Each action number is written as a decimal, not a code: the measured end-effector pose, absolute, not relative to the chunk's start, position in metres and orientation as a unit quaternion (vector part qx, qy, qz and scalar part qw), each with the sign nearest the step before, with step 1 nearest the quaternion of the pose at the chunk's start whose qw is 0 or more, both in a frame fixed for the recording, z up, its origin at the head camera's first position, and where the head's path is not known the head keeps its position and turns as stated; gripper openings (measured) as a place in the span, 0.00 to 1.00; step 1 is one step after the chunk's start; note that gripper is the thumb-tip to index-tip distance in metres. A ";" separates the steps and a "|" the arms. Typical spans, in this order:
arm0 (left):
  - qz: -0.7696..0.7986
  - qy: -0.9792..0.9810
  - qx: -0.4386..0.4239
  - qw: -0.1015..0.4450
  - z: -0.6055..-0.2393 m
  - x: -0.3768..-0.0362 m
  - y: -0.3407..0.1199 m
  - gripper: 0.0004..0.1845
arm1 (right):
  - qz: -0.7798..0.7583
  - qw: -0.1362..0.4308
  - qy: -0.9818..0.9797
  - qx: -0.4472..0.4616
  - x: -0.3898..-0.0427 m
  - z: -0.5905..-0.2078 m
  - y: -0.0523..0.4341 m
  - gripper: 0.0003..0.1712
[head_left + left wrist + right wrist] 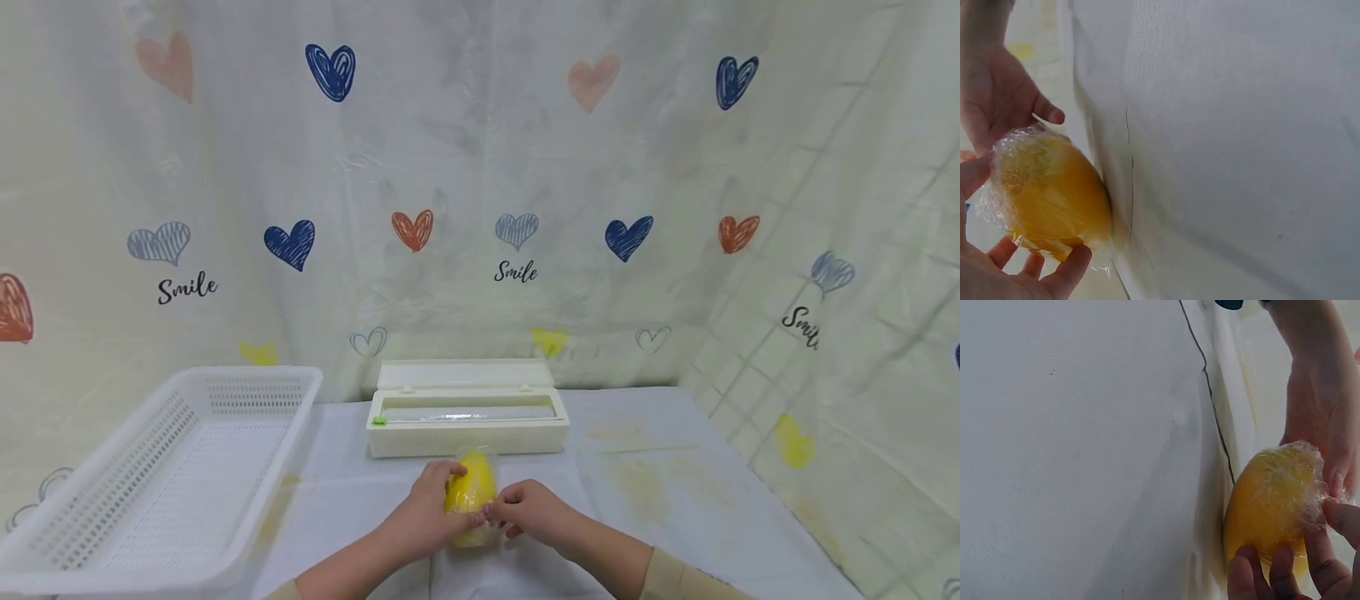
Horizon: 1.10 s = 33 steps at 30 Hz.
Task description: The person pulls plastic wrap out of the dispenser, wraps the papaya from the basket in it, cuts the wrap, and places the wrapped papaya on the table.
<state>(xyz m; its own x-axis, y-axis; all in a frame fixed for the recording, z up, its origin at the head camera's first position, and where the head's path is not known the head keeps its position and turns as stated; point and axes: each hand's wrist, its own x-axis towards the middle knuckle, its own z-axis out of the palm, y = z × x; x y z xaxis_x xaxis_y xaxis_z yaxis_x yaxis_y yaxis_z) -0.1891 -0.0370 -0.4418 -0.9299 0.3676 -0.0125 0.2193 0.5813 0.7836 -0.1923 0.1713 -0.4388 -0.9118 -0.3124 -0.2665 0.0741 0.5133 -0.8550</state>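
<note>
In the head view, a yellow oval fruit (pixel 480 477) wrapped in clear cling film sits low at the middle of the table. My left hand (pixel 426 515) holds it from the left, fingers around its side and thumb across the near end. From the right, my right hand (pixel 538 515) pinches at the film with thumb and forefinger. Crinkled cling film (pixel 1300 465) bunches at one end of the fruit in the right wrist view. The left wrist view shows left fingertips (pixel 1072 265) against the fruit's underside, while the right hand (pixel 1004 94) lies beyond it.
Behind the fruit stands a white cling film dispenser box (pixel 468 439), its lid raised and a film roll inside. A white perforated plastic basket (pixel 262 492) is at the left. A heart-printed curtain (pixel 450 167) hangs behind the cloth-covered table (pixel 637 475).
</note>
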 end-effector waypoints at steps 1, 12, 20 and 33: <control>0.426 0.886 0.165 0.083 -0.441 -0.190 -0.037 0.38 | -0.488 0.199 0.847 -0.072 -0.192 -0.439 0.171 0.15; 0.445 0.880 0.139 0.095 -0.443 -0.199 -0.036 0.32 | -0.491 0.171 0.848 -0.099 -0.192 -0.432 0.174 0.17; 0.464 0.868 0.150 0.095 -0.442 -0.196 -0.039 0.36 | -0.454 0.155 0.872 -0.094 -0.200 -0.425 0.168 0.26; 0.475 0.856 0.181 0.097 -0.442 -0.197 -0.041 0.26 | -0.444 0.199 0.871 -0.073 -0.211 -0.431 0.166 0.28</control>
